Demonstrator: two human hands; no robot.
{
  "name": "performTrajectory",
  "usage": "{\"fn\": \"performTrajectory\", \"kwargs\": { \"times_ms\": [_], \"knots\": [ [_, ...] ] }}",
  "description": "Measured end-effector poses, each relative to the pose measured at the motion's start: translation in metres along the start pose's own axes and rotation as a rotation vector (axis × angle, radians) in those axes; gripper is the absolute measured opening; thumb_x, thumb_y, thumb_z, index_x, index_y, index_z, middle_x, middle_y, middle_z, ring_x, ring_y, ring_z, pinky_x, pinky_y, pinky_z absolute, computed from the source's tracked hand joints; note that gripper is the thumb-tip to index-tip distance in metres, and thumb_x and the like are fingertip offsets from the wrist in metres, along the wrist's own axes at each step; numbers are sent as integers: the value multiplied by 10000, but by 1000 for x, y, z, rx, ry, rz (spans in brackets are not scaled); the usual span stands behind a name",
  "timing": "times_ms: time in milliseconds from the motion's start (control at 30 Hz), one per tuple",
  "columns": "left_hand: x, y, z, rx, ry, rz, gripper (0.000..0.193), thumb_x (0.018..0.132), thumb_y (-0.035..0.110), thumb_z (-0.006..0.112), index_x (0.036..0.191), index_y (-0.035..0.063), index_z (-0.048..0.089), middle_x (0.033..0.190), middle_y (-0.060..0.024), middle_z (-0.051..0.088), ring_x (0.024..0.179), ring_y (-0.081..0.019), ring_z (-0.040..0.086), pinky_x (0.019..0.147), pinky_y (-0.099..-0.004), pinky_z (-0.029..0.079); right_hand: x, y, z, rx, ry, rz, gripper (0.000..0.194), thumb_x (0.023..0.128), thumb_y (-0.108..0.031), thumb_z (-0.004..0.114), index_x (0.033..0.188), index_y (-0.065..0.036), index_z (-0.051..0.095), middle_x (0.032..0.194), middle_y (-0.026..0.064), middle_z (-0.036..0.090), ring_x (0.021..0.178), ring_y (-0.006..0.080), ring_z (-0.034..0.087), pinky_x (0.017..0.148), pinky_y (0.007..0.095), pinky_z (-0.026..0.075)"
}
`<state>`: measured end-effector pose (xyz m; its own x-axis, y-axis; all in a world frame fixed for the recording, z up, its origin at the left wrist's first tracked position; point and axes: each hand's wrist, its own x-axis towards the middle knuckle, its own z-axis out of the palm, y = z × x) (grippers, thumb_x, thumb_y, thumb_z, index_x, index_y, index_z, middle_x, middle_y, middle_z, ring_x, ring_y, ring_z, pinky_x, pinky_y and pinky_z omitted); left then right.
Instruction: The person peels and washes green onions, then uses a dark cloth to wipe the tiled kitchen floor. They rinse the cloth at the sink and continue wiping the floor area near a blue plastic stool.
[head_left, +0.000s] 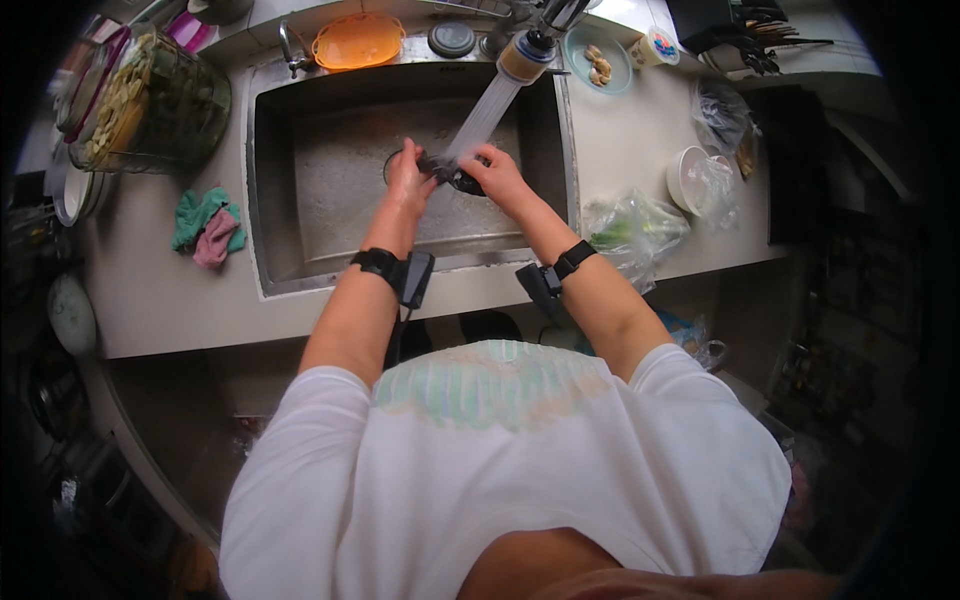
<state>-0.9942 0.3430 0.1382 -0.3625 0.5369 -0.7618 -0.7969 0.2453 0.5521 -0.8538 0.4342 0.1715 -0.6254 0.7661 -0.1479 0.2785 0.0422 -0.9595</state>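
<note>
Water streams from a faucet head (523, 58) onto a dark object (444, 169) held between my hands above the steel sink (352, 217). Spray and fingers partly hide this object, so its exact kind is unclear. My left hand (406, 178) grips it from the left, thumb and fingers wet; a thin dark curve shows just beyond that hand. From the right, my right hand (493, 172) pinches it with bent fingers. Below the right fingers is a black rounded shape (472, 184), either part of the object or the drain.
Green and pink cloths (214, 229) lie left of the sink, below a large glass jar (154, 105). An orange basket (358, 41) stands behind it. On the right are a plate with garlic or ginger (598, 64), bagged green vegetables (634, 229) and a white bowl (686, 180).
</note>
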Motion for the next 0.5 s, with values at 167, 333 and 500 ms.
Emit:
{"fn": "performTrajectory", "kwargs": {
  "times_ms": [167,333,500],
  "knots": [
    [-5,-30,3,-353,-193,-245,449,931,499,549,1141,102,559,1067,-51,600,925,-199,553,771,-401,474,-12,-16,33,-244,-50,-161,201,797,-218,671,852,-25,663,804,126,661,762,248,636,686,365,500],
    [-19,-26,37,-248,-193,-36,327,966,393,542,1028,80,613,942,-60,633,794,-179,610,680,-312,515,-5,-26,32,22,202,-22,182,814,-192,639,764,-18,624,740,179,623,721,361,604,660,434,481],
    [-42,-16,35,-270,-293,-126,314,971,356,544,1047,59,613,908,-33,635,791,-139,606,689,-290,508,-5,-31,30,-364,237,-166,216,856,-194,609,739,-15,573,771,188,596,781,365,583,703,452,459]
  ]
}}
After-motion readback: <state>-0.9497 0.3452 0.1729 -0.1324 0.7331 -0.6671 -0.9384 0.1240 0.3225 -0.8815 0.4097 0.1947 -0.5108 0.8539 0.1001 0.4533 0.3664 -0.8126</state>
